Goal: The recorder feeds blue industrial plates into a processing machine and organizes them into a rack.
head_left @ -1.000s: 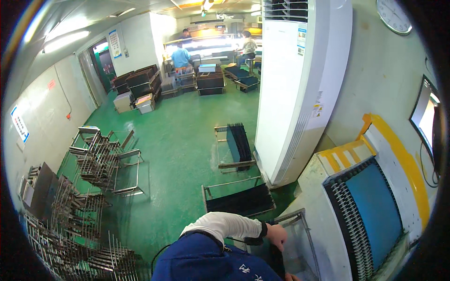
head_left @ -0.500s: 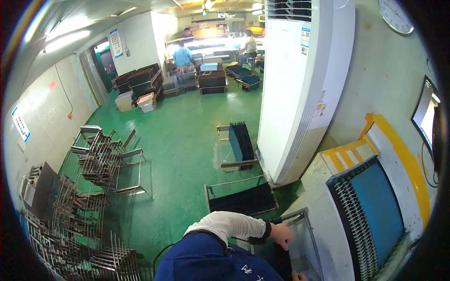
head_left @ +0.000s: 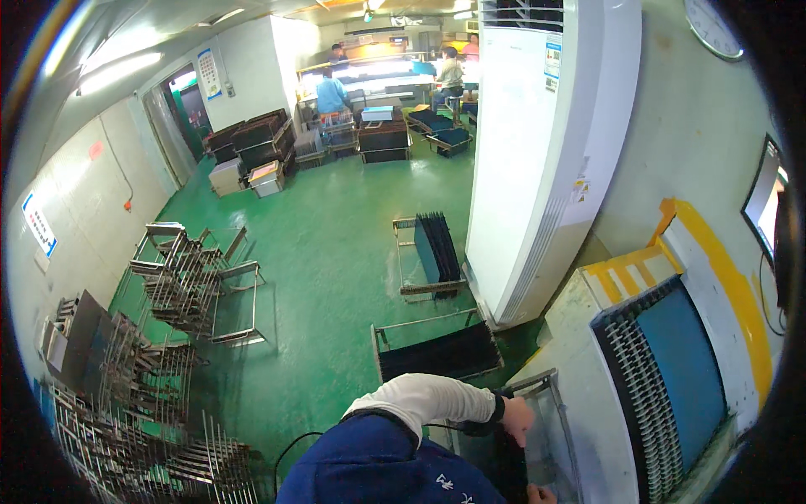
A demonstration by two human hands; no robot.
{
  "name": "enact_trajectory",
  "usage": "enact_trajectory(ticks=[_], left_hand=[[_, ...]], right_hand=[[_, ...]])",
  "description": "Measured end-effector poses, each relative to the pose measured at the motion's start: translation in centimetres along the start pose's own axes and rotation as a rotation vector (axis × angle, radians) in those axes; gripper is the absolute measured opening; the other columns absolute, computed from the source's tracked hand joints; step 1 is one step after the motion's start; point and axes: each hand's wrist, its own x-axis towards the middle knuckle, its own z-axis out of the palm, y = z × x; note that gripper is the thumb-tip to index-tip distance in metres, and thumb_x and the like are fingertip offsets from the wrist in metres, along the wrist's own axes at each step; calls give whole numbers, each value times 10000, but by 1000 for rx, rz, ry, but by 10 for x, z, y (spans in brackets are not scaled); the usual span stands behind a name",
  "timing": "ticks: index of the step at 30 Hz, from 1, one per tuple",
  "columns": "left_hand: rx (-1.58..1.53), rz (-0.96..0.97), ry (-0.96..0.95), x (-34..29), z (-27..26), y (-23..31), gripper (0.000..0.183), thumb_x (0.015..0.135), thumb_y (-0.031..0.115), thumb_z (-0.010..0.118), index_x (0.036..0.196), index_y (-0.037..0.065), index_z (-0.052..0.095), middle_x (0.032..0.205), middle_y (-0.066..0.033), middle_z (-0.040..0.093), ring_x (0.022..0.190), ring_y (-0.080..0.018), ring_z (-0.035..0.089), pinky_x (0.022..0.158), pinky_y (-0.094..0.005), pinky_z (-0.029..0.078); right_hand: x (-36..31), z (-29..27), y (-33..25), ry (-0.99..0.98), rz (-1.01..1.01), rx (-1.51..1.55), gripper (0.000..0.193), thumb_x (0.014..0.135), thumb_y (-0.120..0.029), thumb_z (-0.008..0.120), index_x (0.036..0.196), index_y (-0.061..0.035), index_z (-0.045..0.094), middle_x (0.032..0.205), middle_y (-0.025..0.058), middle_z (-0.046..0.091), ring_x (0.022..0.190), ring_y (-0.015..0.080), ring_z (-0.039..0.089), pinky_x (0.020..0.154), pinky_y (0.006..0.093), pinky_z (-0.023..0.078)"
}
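My left hand (head_left: 518, 420), at the end of a white sleeve with a black cuff, has its fingers curled down at the far edge of a dark, thin panel (head_left: 509, 467). My right hand (head_left: 541, 495) shows only in part at the bottom of the picture, by the panel's near edge, with bent fingers. The panel stands inside a metal-framed rack (head_left: 564, 433) to my right. My blue-clad shoulder hides much of the rack's left side, so I cannot tell whether several panels stand there.
A conveyor machine (head_left: 642, 403) carries a blue panel (head_left: 682, 370) at right. Beyond my arm stand a rack of dark panels (head_left: 441, 353) and another rack (head_left: 435, 252), beside a white air conditioner (head_left: 525, 168). Metal racks (head_left: 189, 281) crowd the left. People work far back.
The view has shifted slightly, so most things sit a little further right. Both hands stay at the dark panel. In the background, a blue panel now shows near the seated workers.
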Motion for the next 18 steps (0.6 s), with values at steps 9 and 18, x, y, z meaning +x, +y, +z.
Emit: enact_trajectory(ticks=[9,18], left_hand=[[92,128,223,-11,11,-1,571,816,631,649,783,72,758,747,-155,700,712,-371,676,612,-489,489],[107,109,254,-8,9,0,586,830,646,619,747,82,755,721,-154,687,684,-378,663,587,-480,482]], right_hand=[[1,12,12,33,-118,-42,345,928,-340,694,1055,-27,763,948,191,744,869,291,683,820,426,527],[-23,-9,-54,-69,-67,-122,470,902,-426,706,1109,-5,741,1055,228,732,978,385,688,869,456,521]])
